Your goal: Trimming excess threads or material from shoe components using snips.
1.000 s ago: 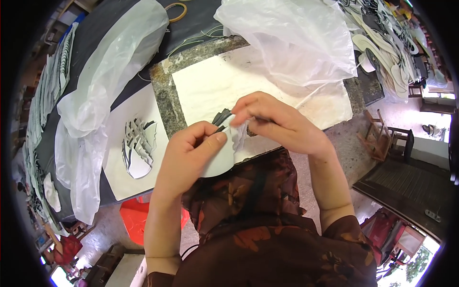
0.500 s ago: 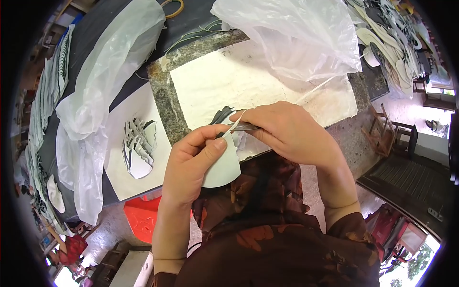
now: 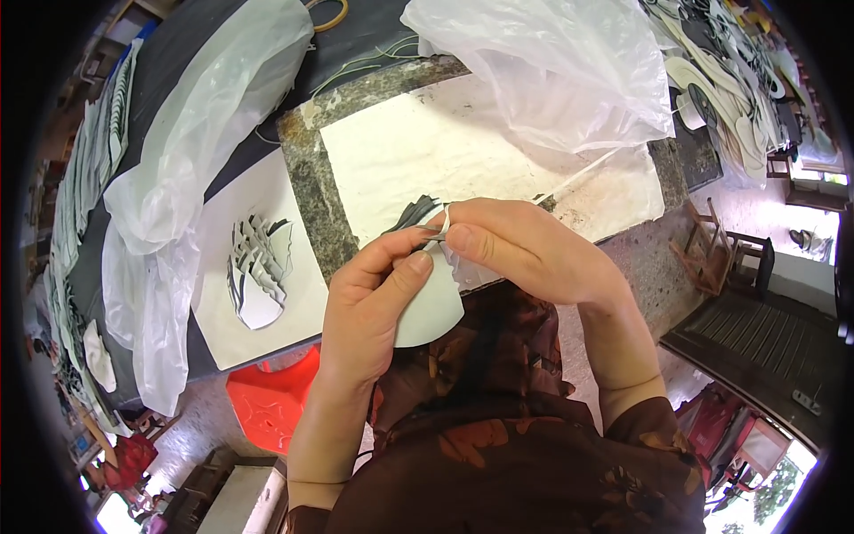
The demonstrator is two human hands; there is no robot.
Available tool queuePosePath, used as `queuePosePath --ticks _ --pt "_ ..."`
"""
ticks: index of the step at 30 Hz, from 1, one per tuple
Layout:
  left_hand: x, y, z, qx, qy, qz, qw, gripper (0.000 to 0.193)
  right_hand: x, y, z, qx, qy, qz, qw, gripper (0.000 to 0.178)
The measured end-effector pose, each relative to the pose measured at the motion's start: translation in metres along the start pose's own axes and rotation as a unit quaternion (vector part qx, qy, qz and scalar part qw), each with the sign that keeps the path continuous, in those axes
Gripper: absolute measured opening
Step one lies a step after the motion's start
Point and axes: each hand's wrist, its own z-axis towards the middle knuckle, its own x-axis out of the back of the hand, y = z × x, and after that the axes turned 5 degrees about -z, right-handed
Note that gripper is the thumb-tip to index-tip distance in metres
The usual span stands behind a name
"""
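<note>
In my left hand (image 3: 369,307) is a pale, flat material piece (image 3: 431,307) with a rounded lower edge, pinched between thumb and fingers near its top. My right hand (image 3: 525,249) is closed beside it, fingertips almost meeting the left ones. A narrow white strip (image 3: 447,218) loops at the right fingertips, by the top of the piece. A small bit of a thin metal tool (image 3: 431,233) shows between the hands; its rest is hidden. Just behind the hands, a fanned stack of dark-edged pieces (image 3: 416,214) lies on the white sheet (image 3: 382,165).
Overlapping cut pieces (image 3: 258,271) lie on another sheet (image 3: 218,338) to the left. Crumpled clear plastic (image 3: 156,205) covers part of the dark table, with more plastic film (image 3: 569,71) at the back. A tape roll (image 3: 329,16) sits far off; a red stool (image 3: 267,405) stands below.
My left hand and the pale piece have shifted slightly right. My right hand has turned, its thumb now showing; the strip curls at its fingertips, and less of the metal tool is visible.
</note>
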Motion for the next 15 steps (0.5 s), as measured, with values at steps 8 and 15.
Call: queuePosePath --ticks 8,15 --pt "0.004 -0.002 -0.001 0.004 0.011 0.011 1.000 0.025 0.000 -0.001 0.003 -0.022 -0.024 0.072 0.997 0.035" --pt "0.011 0.013 -0.009 0.002 0.021 0.006 1.000 0.024 -0.004 -0.007 0.013 -0.051 0.013 0.192 0.980 0.032"
